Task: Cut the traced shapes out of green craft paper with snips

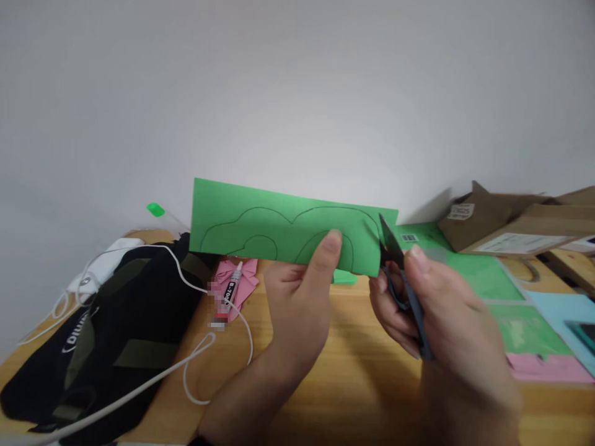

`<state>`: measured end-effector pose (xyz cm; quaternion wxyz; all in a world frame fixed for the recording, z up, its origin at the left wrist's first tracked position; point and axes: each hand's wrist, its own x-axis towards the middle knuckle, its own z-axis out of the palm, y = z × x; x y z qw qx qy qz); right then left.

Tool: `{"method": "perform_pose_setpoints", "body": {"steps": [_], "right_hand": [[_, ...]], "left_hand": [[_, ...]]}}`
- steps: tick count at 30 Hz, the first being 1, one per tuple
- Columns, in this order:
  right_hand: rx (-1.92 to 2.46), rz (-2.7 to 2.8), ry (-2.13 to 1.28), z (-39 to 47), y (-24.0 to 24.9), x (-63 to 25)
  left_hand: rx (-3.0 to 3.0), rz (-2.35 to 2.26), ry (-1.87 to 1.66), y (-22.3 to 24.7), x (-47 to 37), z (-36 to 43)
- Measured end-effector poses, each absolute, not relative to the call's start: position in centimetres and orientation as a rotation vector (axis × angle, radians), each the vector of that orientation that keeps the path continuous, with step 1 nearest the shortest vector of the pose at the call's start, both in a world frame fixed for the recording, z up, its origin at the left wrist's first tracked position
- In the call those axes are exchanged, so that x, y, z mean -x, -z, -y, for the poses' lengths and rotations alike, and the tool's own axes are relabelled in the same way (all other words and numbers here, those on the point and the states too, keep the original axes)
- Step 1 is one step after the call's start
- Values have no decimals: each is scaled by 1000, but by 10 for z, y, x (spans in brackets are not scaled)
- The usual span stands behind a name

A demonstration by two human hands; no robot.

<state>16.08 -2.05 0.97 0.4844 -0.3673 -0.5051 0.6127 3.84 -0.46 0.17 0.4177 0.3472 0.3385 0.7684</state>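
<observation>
A strip of green paper with curved, cloud-like pencil lines is held up above the table. My left hand pinches its lower edge, thumb in front and fingers behind. My right hand is wrapped round dark scissors. Their blades are parted at the paper's right end, beside the drawn outline, with part of one blade hidden by the paper.
On the wooden table, a black bag, white cables and a glue tube on pink paper lie left. A cardboard box, green sheets and blue paper lie right.
</observation>
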Motion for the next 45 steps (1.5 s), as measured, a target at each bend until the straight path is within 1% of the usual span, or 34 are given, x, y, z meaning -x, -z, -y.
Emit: {"method": "perform_pose_setpoints", "body": {"steps": [8,18,45], "right_hand": [[875,1243,-1382,19,-12,-157],[889,1140,-1335,24,-13,-145],[817,1051,-1371,25,-13,-136]], "left_hand": [[-851,-869,-1877,-1,-40,8],[-894,-883,-1857,1,-45,11],[-888,-901,-1882,-1,-47,13]]}}
